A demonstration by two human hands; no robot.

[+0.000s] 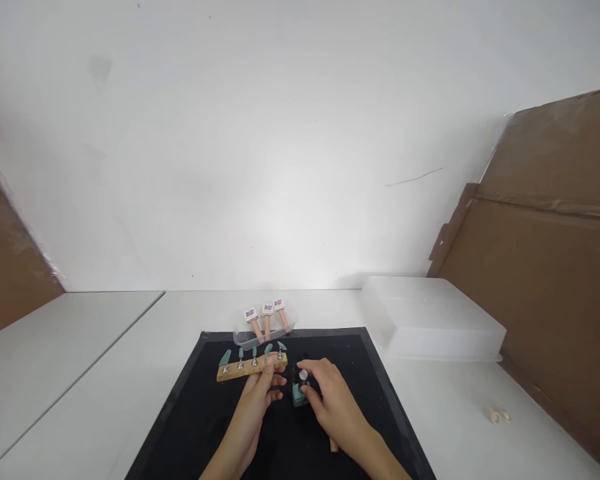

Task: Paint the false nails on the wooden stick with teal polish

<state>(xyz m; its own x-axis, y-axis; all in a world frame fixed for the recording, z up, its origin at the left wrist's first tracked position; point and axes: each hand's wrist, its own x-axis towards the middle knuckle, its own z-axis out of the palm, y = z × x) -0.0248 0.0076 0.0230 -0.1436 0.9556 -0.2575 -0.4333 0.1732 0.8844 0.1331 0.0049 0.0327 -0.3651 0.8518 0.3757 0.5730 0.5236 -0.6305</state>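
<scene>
My left hand grips the right end of a wooden nail practice stand, with the thumb on its front. Several green false nails stand on the small metal posts along it. My right hand is closed, thumb and fingers around a dark nail polish cap with a silvery top. Just below and behind it is a teal nail polish bottle on the black mat. Whether the cap sits on the bottle I cannot tell. A pink handle-like end shows under my right wrist.
Behind the mat, a clear plastic tray holds three pink-necked bottles with white labelled bases. A translucent white box stands on the right. Small cream rings lie on the white table. Cardboard panels flank both sides.
</scene>
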